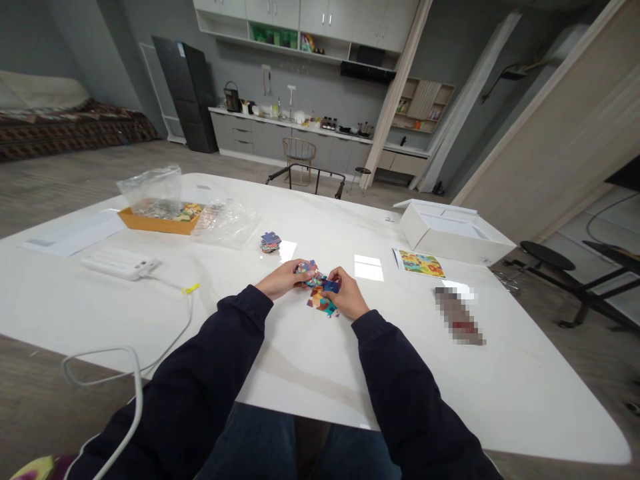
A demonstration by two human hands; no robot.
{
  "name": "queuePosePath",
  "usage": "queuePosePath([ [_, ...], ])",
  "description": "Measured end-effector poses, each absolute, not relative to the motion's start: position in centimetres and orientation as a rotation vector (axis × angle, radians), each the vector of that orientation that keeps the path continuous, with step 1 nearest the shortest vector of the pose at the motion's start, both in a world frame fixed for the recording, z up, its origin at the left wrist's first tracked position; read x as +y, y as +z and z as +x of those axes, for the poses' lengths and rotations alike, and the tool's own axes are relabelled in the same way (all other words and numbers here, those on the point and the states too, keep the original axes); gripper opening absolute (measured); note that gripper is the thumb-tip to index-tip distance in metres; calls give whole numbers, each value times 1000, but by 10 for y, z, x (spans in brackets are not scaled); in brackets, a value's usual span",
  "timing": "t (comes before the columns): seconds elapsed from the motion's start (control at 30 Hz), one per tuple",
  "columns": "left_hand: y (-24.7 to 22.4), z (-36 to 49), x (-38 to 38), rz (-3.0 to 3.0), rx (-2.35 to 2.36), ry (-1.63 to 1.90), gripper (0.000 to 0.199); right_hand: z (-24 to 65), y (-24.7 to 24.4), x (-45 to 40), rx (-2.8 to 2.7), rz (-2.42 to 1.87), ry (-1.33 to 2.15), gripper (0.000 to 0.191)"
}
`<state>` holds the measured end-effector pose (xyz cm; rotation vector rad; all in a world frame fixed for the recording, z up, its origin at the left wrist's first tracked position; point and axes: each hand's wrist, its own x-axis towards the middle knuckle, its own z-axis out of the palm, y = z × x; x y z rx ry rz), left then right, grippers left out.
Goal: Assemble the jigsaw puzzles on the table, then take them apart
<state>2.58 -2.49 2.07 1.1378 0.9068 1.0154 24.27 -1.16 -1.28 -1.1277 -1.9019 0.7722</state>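
Both of my hands meet over the middle of the white table (300,373). Purple-toned jigsaw puzzle pieces (306,267) are pinched in my left hand (284,280); how many is hard to see. A dark blue puzzle piece (331,286) sits between the fingers of my right hand (351,298). Right below the fingers lies a small patch of colourful puzzle pieces (320,303), orange and teal, partly covered by my right hand. Just beyond my left hand, a stack of puzzle pieces (271,242) rests on the table.
A yellow tray (157,223) with bagged pieces and crumpled clear plastic (227,223) stands back left. Nearer are a white power bank (120,264) and its cable (187,320). Right are a colourful picture sheet (421,263), a white box (453,233) and a pixelated object (459,317).
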Motion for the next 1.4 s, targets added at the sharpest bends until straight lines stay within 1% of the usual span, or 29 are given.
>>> queuePosePath([
  [0.1,16,29,-27,1202,917,918,52,242,-11,-12,-1771,-1049,928,27],
  [0.2,10,33,-27,1270,957,897,60,245,-11,-9,-1744,-1019,999,34],
  [0.27,8,34,-24,1314,1001,950,62,250,-11,-6,-1771,-998,1066,38],
  [0.37,9,33,-22,1380,1020,1035,59,257,-13,1,-1771,-1000,1142,35],
  [0.47,12,35,-23,1363,913,1044,56,259,-16,6,-1622,-985,1212,32],
  [0.57,13,42,-28,1334,844,988,51,252,-17,7,-1462,-905,1289,35],
  [0.63,12,47,-31,1333,870,955,52,245,-17,5,-1414,-839,1306,38],
  [0.77,12,47,-30,1279,968,1080,56,239,-11,-3,-1453,-845,1190,46],
  [0.87,16,37,-25,1174,988,1197,56,244,-5,-13,-1767,-1036,931,49],
  [1.0,23,26,-23,1092,980,1203,56,246,-2,-29,-2248,-1204,540,60],
  [1.07,26,24,-24,1094,966,1165,54,243,-2,-34,-2287,-1256,460,54],
  [1.17,30,25,-28,1115,878,1048,48,238,-6,-35,-2198,-1342,504,41],
  [1.27,30,26,-31,1123,808,924,45,238,-10,-30,-2063,-1340,659,41],
  [1.4,23,26,-31,1162,893,840,50,242,-17,-22,-1843,-1192,919,35],
])
